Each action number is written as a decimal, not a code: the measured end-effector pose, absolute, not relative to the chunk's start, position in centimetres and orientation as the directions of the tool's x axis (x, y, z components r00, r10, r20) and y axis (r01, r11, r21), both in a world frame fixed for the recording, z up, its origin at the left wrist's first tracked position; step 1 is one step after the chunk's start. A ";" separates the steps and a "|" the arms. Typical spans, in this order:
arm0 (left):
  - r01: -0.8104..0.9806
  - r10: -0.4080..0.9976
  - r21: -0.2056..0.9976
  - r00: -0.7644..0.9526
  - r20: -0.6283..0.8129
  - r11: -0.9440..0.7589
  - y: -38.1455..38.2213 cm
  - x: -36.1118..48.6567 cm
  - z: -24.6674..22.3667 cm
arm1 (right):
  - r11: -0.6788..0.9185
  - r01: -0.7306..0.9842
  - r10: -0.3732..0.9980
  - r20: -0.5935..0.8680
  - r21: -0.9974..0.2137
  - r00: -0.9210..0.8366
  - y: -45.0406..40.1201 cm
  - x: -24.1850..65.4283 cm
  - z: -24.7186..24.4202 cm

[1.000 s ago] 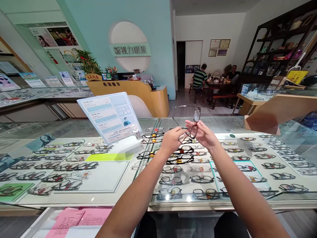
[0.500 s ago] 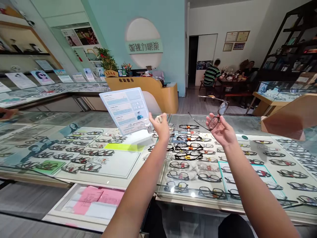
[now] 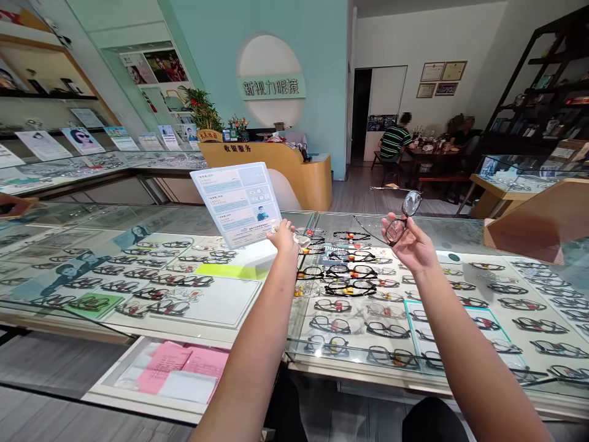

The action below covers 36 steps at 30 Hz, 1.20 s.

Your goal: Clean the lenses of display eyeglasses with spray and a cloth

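My right hand (image 3: 416,248) is raised above the glass counter and pinches a pair of dark-rimmed eyeglasses (image 3: 396,230) by one lens rim. The temples are unfolded and point away to the left. My left hand (image 3: 283,238) is closed at the lower right corner of a pale blue printed sign (image 3: 237,205). A crumpled cream cloth (image 3: 302,241) shows at the right side of this hand, bunched in its fingers. The sign's clear stand is mostly hidden behind the hand. Below it, several black eyeglasses (image 3: 351,287) lie in a column on the counter.
Rows of eyeglasses fill the glass display case (image 3: 317,334). A brown wooden object (image 3: 529,224) stands on the counter at right. Pink papers (image 3: 184,368) lie in a lower tray. A cashier desk (image 3: 267,175) and a seated person (image 3: 394,144) are farther back.
My left hand has moved left to the sign's lower corner, its fingers closing, and the cream cloth shows more. My right hand keeps the eyeglasses raised, turned slightly.
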<state>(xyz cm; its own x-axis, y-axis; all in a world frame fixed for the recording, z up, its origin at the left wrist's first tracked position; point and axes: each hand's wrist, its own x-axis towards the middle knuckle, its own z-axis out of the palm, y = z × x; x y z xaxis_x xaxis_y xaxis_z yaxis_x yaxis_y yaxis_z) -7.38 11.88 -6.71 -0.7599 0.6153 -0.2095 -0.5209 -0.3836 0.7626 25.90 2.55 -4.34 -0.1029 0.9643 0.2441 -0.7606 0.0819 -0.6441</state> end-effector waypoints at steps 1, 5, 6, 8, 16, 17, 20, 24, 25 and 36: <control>-0.528 0.620 0.760 -0.755 -0.215 -0.379 12.0 -7.4 -6.9 | 0.081 -0.759 0.964 0.245 -0.646 -0.105 2.5 25.9 -4.3; -0.534 0.633 0.762 -0.744 -0.216 -0.367 12.1 -7.6 -7.3 | 0.093 -0.752 0.964 0.247 -0.653 -0.095 2.4 25.8 -4.2; -0.532 0.633 0.764 -0.744 -0.214 -0.367 12.1 -7.6 -7.4 | 0.100 -0.749 0.965 0.248 -0.655 -0.088 2.3 25.8 -4.2; -0.522 0.630 0.768 -0.749 -0.204 -0.372 11.9 -7.7 -7.2 | 0.112 -0.744 0.965 0.252 -0.659 -0.078 2.2 25.7 -4.2; -0.331 0.590 0.783 -0.805 0.056 -0.527 10.0 -6.1 -4.1 | 0.162 -0.714 0.945 0.316 -0.682 -0.088 2.0 25.6 -4.0; -0.290 0.605 0.790 -0.787 0.125 -0.540 9.5 -5.5 -3.8 | 0.168 -0.708 0.942 0.323 -0.686 -0.089 2.0 25.5 -3.9; -0.146 0.682 0.833 -0.657 0.322 -0.534 7.8 -3.3 -3.2 | 0.173 -0.693 0.936 0.336 -0.700 -0.105 1.7 25.4 -3.8; -0.032 0.794 0.861 -0.407 0.452 -0.507 5.6 -0.2 -3.3 | 0.169 -0.675 0.933 0.338 -0.718 -0.125 1.5 25.2 -3.6; -0.048 0.825 0.868 -0.341 0.451 -0.494 5.2 0.4 -3.4 | 0.172 -0.669 0.933 0.337 -0.723 -0.124 1.6 25.2 -3.7; -0.617 0.928 0.750 0.372 0.012 0.237 2.4 3.4 -2.6 | 0.151 -0.629 0.942 0.304 -0.763 -0.142 1.7 24.7 -3.8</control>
<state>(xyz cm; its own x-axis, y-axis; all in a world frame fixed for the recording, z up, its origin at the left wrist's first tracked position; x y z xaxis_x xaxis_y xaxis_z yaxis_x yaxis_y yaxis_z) 3.39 2.44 -2.55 0.3716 0.9283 0.0120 -0.6169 0.2373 0.7504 24.71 1.67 -3.84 -0.1420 0.9420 0.3040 -0.6285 0.1514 -0.7629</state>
